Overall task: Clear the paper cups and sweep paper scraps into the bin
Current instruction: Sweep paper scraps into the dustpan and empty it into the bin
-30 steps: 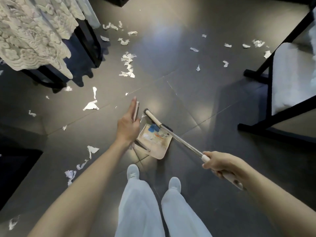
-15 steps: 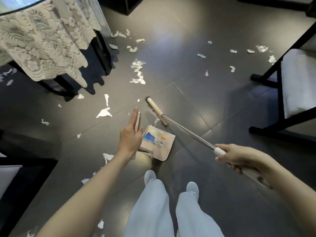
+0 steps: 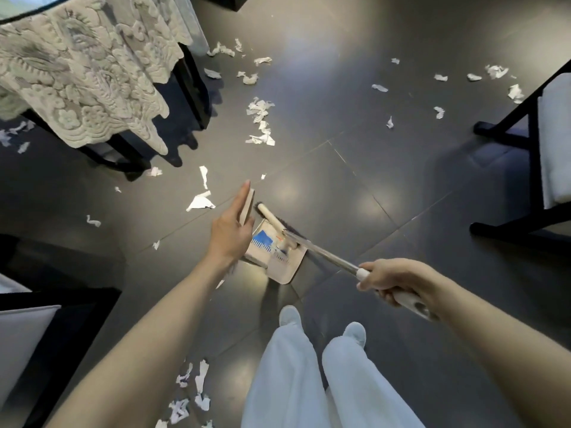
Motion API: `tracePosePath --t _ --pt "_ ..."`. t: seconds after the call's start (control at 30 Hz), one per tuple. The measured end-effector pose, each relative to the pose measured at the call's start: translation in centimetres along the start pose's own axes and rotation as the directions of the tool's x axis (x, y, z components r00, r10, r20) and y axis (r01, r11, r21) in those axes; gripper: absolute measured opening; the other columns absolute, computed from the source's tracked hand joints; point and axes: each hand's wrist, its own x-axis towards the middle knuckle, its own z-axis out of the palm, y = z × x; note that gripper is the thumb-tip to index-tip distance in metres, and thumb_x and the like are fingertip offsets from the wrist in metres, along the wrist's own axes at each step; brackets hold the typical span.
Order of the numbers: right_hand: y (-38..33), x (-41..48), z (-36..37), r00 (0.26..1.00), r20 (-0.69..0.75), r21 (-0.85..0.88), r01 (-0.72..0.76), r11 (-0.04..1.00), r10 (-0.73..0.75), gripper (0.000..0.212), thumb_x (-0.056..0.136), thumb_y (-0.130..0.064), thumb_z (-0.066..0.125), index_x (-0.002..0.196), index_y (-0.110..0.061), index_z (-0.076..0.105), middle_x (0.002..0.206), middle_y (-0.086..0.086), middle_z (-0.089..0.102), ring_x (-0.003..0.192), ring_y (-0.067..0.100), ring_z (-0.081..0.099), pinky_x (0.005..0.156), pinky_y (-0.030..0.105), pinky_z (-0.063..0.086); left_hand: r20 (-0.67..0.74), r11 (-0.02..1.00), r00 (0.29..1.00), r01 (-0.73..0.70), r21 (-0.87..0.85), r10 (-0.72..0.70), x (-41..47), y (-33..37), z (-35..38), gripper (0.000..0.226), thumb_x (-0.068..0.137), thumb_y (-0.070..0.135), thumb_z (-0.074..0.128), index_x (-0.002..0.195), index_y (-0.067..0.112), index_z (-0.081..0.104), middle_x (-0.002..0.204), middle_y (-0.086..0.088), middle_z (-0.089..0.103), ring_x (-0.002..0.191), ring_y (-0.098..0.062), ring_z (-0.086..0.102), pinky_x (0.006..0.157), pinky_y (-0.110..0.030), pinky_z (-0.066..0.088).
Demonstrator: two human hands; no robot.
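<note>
My left hand (image 3: 232, 227) holds the upright handle of a beige dustpan (image 3: 279, 263), thumb and fingers around its flat top. The pan rests on the dark floor just ahead of my feet and shows a blue label inside. My right hand (image 3: 390, 280) grips the white handle of a broom (image 3: 312, 244). Its metal shaft runs up-left, and the broom head lies over the pan's far edge. White paper scraps (image 3: 260, 120) lie scattered over the floor, with a bigger piece (image 3: 200, 201) left of the pan and more near my feet (image 3: 191, 387).
A table with a lace cloth (image 3: 80, 72) on dark legs stands at the upper left. A black chair with a white cushion (image 3: 553, 143) is at the right, another seat (image 3: 27, 332) at the lower left. Grey tiled floor lies between.
The view has shifted as I stepped forward. The broom head pulled back from the floor beyond the pan to the pan's far edge. Both hands keep their holds.
</note>
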Motion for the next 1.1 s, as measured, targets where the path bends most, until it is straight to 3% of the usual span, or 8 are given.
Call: tracePosePath --t 0.23,0.33,0.47,0.53,0.73,0.87,1.0,1.1 --pt "3.1 -1.5 -5.4 0.998 0.057 0.377 0.000 0.926 -0.023 0.022 0.096 -0.018 0.053 0.117 -0.012 0.053 0.044 -0.004 0.040 0.037 0.007 0.032 0.035 0.015 0.029 0.063 0.996 0.994 -0.087 -0.009 0.088 4.8 2.8 0.8 0.073 0.091 0.006 0.060 0.147 0.040 0.029 0.132 -0.004 0.060 0.108 -0.029 0.061 0.089 -0.025 0.045" --pt "3.1 -1.2 -8.4 0.998 -0.018 0.430 0.058 0.901 -0.055 0.011 0.095 -0.018 0.054 0.106 -0.018 0.057 0.043 -0.005 0.039 0.036 0.008 0.032 0.035 0.016 0.029 0.064 0.990 0.989 -0.134 -0.040 0.137 7.4 5.6 2.4 0.076 0.091 0.005 0.059 0.146 0.047 0.027 0.133 0.012 0.052 0.097 -0.021 0.059 0.085 -0.010 0.039" --pt "3.4 0.0 -14.1 0.994 -0.095 0.523 0.104 0.846 -0.063 0.010 0.095 -0.015 0.054 0.105 -0.018 0.056 0.044 -0.004 0.037 0.036 0.008 0.031 0.035 0.014 0.029 0.068 0.983 0.982 -0.181 0.038 0.178 12.5 9.9 5.0 0.081 0.092 0.010 0.057 0.139 0.059 0.014 0.114 -0.011 0.067 0.075 -0.026 0.061 0.069 -0.024 0.041" --pt "4.0 0.8 -17.6 0.991 -0.122 0.556 0.110 0.824 -0.050 0.014 0.096 -0.014 0.053 0.110 -0.014 0.055 0.043 -0.003 0.037 0.035 0.008 0.032 0.036 0.014 0.029 0.059 0.976 0.978 -0.202 0.078 0.198 15.6 12.0 6.6 0.079 0.092 0.012 0.056 0.142 0.057 0.016 0.106 -0.012 0.068 0.067 -0.023 0.053 0.062 -0.018 0.031" --pt "6.3 3.1 -29.8 0.972 -0.234 0.596 0.129 0.792 0.018 0.016 0.095 -0.008 0.051 0.105 -0.021 0.051 0.051 0.002 0.040 0.037 0.008 0.034 0.037 0.015 0.032 0.052 0.971 0.971 -0.235 0.039 0.233 25.1 18.8 12.8 0.072 0.090 0.005 0.057 0.148 0.038 0.031 0.120 -0.012 0.066 0.078 -0.029 0.054 0.066 -0.009 0.032" --pt "8.1 4.0 -38.7 0.957 -0.279 0.615 0.117 0.780 0.077 0.044 0.095 -0.007 0.052 0.135 -0.022 0.045 0.050 0.002 0.042 0.039 0.010 0.036 0.037 0.018 0.033 0.032 0.969 0.968 -0.249 0.000 0.249 31.3 24.2 16.8 0.071 0.088 0.001 0.059 0.148 0.031 0.035 0.122 0.007 0.062 0.100 -0.022 0.054 0.073 0.002 0.028" --pt "9.7 5.6 -46.5 0.945 -0.291 0.713 0.109 0.693 0.151 0.065 0.095 -0.003 0.053 0.150 -0.027 0.028 0.048 0.000 0.042 0.035 0.008 0.034 0.034 0.015 0.032 0.052 0.966 0.966 -0.255 0.049 0.253 37.3 28.7 20.1 0.072 0.087 0.004 0.060 0.147 0.035 0.035 0.104 -0.010 0.068 0.088 -0.033 0.061 0.069 -0.014 0.033" --pt "10.4 7.1 -51.6 0.935 -0.297 0.770 0.116 0.628 0.192 0.067 0.095 -0.003 0.053 0.150 -0.029 0.027 0.040 -0.002 0.041 0.032 0.007 0.034 0.033 0.014 0.031 0.072 0.962 0.959 -0.275 -0.001 0.274 41.8 31.7 22.5 0.072 0.087 0.002 0.059 0.147 0.035 0.035 0.121 -0.006 0.066 0.094 -0.019 0.061 0.071 0.001 0.031"
